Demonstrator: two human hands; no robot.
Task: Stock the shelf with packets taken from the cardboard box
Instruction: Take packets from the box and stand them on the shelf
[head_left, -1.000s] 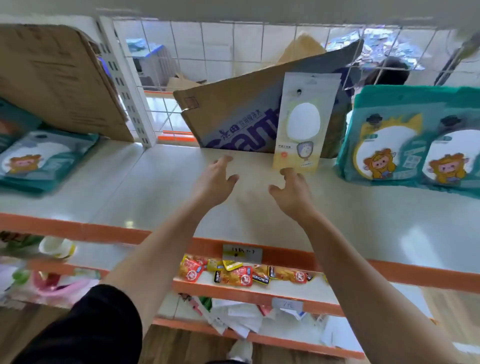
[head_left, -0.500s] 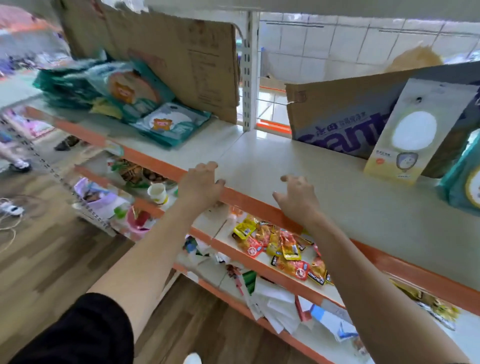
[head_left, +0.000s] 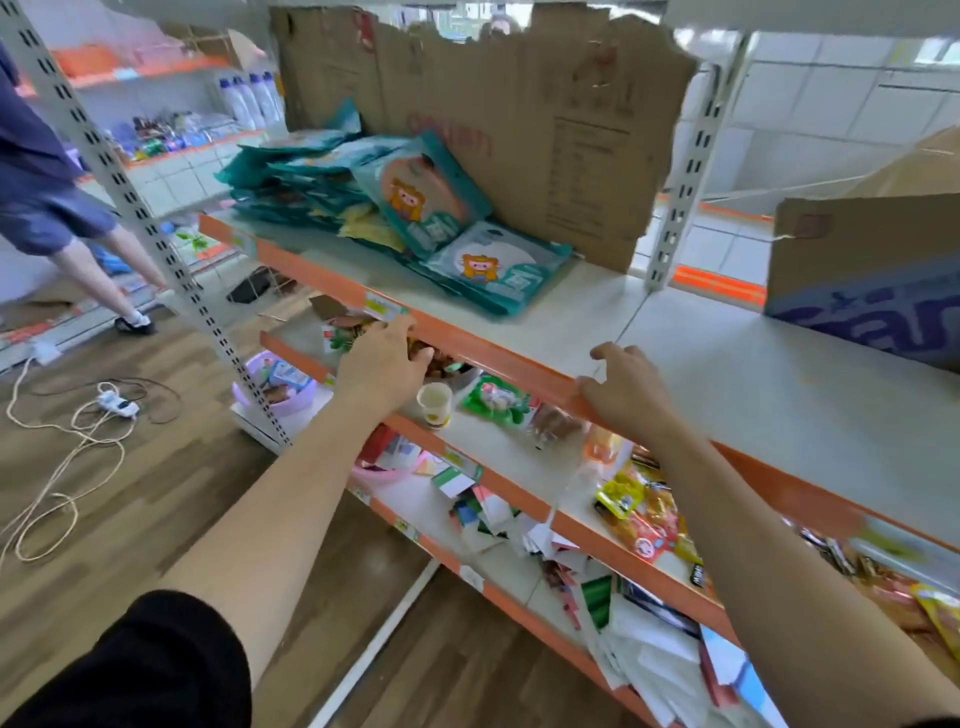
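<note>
Head view, down along a white shelf (head_left: 727, 395) with an orange front lip (head_left: 498, 358). Left grip (head_left: 387, 364) released, fingers straight and relaxed, nothing in it, just before the lip near a price tag (head_left: 382, 307). Right grip (head_left: 628, 389) slack too, fingers loosely curled over the lip, no packet in it; touching the edge or not, cannot tell. Teal packets (head_left: 311, 182) piled on the shelf's left part, one with a cartoon animal (head_left: 493, 270) flat at the front of the pile, well apart from both grips. Behind the pile, a torn cardboard sheet (head_left: 519, 130) standing upright against the back. Cardboard box (head_left: 872, 280) with blue print on the shelf at far right, beyond a slotted upright post (head_left: 685, 166). Between the forearms, on the shelf below, a paper cup (head_left: 434, 402) beside a green snack packet (head_left: 496, 400); farther right, yellow and red snack packets (head_left: 639, 514). Left on the wooden floor, a power strip (head_left: 119, 404) with looped cord, and another person's legs (head_left: 104, 260).
</note>
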